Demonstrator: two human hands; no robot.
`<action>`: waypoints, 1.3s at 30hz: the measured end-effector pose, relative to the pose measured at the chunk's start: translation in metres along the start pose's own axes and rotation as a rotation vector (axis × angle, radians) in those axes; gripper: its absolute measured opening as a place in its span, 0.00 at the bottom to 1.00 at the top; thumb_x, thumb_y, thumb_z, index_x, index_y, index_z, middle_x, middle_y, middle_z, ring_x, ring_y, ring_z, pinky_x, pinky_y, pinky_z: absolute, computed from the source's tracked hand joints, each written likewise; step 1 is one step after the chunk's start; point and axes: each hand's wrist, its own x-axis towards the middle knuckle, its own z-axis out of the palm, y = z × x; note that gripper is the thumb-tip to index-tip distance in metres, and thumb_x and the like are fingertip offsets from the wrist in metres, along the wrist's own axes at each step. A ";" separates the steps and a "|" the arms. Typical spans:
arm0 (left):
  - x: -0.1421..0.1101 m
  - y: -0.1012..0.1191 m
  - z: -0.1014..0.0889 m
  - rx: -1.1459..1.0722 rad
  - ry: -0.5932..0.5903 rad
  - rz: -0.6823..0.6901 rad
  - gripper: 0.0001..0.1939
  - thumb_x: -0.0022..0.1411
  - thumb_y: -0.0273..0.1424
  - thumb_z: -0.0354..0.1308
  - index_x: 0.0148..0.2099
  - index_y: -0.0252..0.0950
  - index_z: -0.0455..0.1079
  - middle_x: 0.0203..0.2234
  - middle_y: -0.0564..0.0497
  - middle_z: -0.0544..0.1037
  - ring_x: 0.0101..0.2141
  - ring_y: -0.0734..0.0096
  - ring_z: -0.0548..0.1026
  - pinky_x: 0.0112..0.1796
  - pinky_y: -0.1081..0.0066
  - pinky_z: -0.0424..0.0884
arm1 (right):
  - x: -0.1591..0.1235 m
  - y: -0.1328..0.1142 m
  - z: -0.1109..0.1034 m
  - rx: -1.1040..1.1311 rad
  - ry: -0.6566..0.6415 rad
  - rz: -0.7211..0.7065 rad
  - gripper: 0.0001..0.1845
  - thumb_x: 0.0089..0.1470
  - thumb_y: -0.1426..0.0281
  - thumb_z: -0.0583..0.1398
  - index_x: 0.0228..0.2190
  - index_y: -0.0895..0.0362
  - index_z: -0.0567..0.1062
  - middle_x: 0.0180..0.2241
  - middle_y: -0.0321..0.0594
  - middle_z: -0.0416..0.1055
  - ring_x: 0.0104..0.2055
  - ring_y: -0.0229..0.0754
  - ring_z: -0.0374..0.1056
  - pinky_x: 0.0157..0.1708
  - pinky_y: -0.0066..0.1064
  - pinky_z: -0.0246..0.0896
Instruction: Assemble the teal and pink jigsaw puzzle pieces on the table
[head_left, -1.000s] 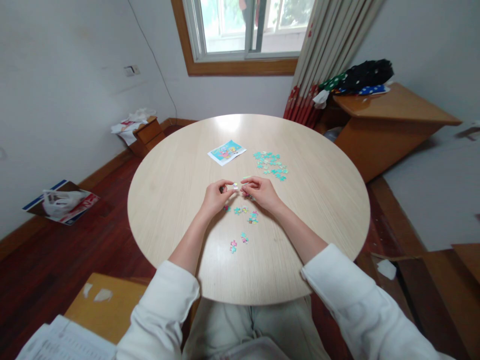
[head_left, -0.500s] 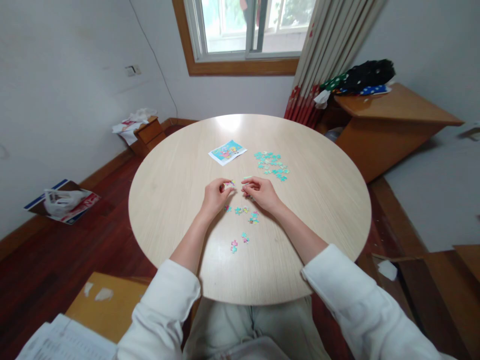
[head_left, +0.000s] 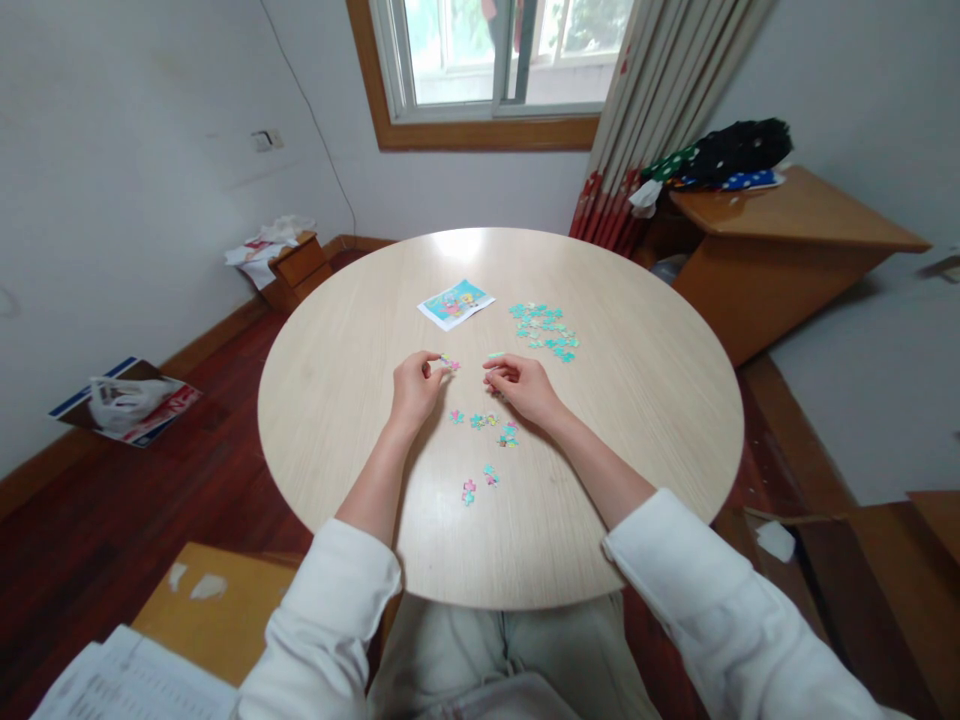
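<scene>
My left hand (head_left: 417, 388) pinches a pink and yellow jigsaw puzzle piece (head_left: 450, 363) between thumb and fingers, just over the table. My right hand (head_left: 523, 385) is curled a little to the right of it, fingertips together; a pale green piece (head_left: 496, 355) shows beside its index finger, and what its fingers hold is mostly hidden. Nearer me lie a pink and teal piece (head_left: 457, 416), a joined pair (head_left: 484, 421), a small cluster (head_left: 508, 434) and two more bits, one pink and teal (head_left: 469, 491), the other teal with pink (head_left: 490, 476).
Teal puzzle pieces (head_left: 544, 328) are spread beyond my right hand. A picture card (head_left: 455, 304) of the puzzle lies at the back of the round table (head_left: 337, 400). A wooden desk (head_left: 795, 215) with cloths stands at the right, a cardboard box (head_left: 225, 610) at the lower left.
My left hand has moved left with its puzzle piece, away from my right hand. My right hand and the pieces on the table stay nearly where they were.
</scene>
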 end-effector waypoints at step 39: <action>-0.010 0.005 0.012 -0.040 -0.251 0.161 0.07 0.52 0.29 0.61 0.35 0.33 0.74 0.18 0.58 0.62 0.22 0.77 0.60 0.28 0.74 0.56 | 0.007 0.005 -0.010 -0.315 0.094 -0.164 0.09 0.49 0.72 0.58 0.30 0.56 0.79 0.32 0.40 0.78 0.33 0.40 0.71 0.37 0.33 0.66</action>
